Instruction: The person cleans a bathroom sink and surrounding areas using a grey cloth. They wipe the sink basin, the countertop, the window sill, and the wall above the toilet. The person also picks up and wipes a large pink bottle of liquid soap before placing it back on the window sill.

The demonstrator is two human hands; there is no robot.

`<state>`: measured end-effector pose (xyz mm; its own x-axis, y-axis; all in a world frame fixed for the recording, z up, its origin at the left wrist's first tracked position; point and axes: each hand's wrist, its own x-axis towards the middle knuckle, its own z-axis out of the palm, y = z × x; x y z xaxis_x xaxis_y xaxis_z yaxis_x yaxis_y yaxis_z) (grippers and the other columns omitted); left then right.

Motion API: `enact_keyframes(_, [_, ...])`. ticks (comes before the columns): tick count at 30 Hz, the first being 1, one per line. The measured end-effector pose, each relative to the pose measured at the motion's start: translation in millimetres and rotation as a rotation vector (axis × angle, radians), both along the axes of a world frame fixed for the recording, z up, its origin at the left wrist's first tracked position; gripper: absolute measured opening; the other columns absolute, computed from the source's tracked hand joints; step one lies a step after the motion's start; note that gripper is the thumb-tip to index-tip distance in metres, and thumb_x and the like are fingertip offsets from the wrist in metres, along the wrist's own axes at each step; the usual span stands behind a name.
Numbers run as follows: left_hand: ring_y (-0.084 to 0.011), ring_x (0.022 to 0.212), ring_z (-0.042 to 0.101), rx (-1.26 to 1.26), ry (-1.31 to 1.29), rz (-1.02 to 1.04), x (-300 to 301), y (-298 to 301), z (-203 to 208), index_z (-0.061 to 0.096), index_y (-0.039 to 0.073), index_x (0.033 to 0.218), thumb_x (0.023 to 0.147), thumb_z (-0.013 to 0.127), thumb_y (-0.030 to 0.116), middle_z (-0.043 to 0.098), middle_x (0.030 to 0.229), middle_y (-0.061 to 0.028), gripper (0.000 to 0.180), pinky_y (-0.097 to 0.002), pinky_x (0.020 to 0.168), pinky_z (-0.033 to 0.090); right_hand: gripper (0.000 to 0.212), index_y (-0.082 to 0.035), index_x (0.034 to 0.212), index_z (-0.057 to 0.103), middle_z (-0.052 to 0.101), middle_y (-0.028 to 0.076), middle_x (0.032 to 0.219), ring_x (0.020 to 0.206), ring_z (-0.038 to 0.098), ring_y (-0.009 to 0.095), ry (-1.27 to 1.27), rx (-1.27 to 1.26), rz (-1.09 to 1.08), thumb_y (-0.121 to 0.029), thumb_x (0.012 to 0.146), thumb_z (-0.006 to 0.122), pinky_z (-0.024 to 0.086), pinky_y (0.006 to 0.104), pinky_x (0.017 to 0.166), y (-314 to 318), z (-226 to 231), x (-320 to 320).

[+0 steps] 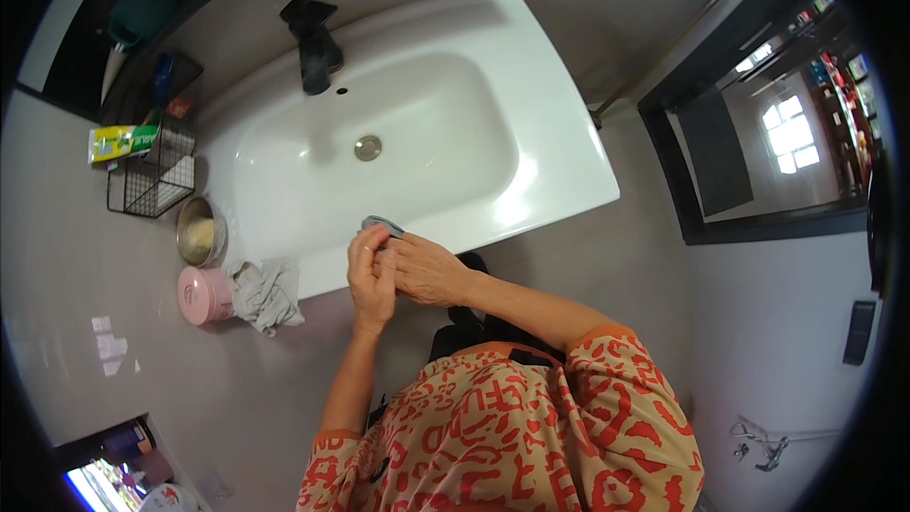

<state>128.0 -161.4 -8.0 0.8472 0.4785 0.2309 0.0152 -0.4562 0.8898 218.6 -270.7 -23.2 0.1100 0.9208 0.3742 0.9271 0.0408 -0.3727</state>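
My two hands meet just above the front edge of the white sink. My left hand is upright with its fingers closed over the fingers of my right hand. A small folded grey cloth sticks out from between them at the top. Both hands seem to grip it, though most of the cloth is hidden by the fingers. Behind them the basin shows its round metal drain, and a black faucet stands at the back.
Left of the sink are a black wire basket with a yellow-green tube, a metal bowl, a pink round container and a crumpled light-grey cloth. A dark-framed opening is at the right.
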Motion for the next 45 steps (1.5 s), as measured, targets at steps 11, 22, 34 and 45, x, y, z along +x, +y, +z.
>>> enact_keyframes(11, [-0.0333,0.133,0.036,0.32,0.052,-0.542,67.3,-88.9,10.5,0.041,0.001,0.136,0.085,0.063,0.021,0.039,0.142,-0.0167,0.058,-0.0446,0.108,0.03,0.04,-0.004,0.116,0.056,0.055,0.007,0.118,0.115,0.047,0.027,0.034,-0.003,-0.407,-0.019,0.079,0.059,0.036,0.0409,0.101,-130.7,13.8,43.2])
enact_keyframes(22, [-0.0322,0.128,0.04,0.496,0.054,-0.367,76.9,-77.1,12.0,0.059,0.006,0.117,0.08,0.069,0.017,0.049,0.13,-0.0116,0.039,-0.0504,0.105,0.033,0.047,-0.01,0.117,0.052,0.046,0.009,0.131,0.124,0.04,0.031,-0.032,-0.161,-0.517,-0.02,0.074,0.067,0.032,0.0424,0.099,-154.3,24.8,149.4])
enact_keyframes(34, [-0.037,0.122,0.041,0.663,0.203,0.552,7.3,4.1,29.9,0.061,0.005,0.11,0.073,0.072,0.009,0.047,0.128,-0.017,0.039,-0.0504,0.1,0.034,0.058,-0.029,0.138,0.044,0.031,0.016,0.145,0.132,0.03,0.031,-0.285,-0.292,-0.876,-0.046,0.083,0.055,0.026,0.0529,0.096,-65.8,-11.2,319.6])
enact_keyframes(45, [-0.0432,0.127,0.03,0.859,0.466,0.955,-103.9,111.2,-33.2,0.051,0.013,0.131,0.079,0.07,0.027,0.031,0.14,-0.026,0.058,-0.0555,0.103,0.028,0.045,-0.012,0.112,0.064,0.053,0.014,0.13,0.118,0.05,0.035,-0.108,0.063,-0.641,-0.004,0.068,0.063,0.041,0.044,0.097,-89.8,-2.2,270.8])
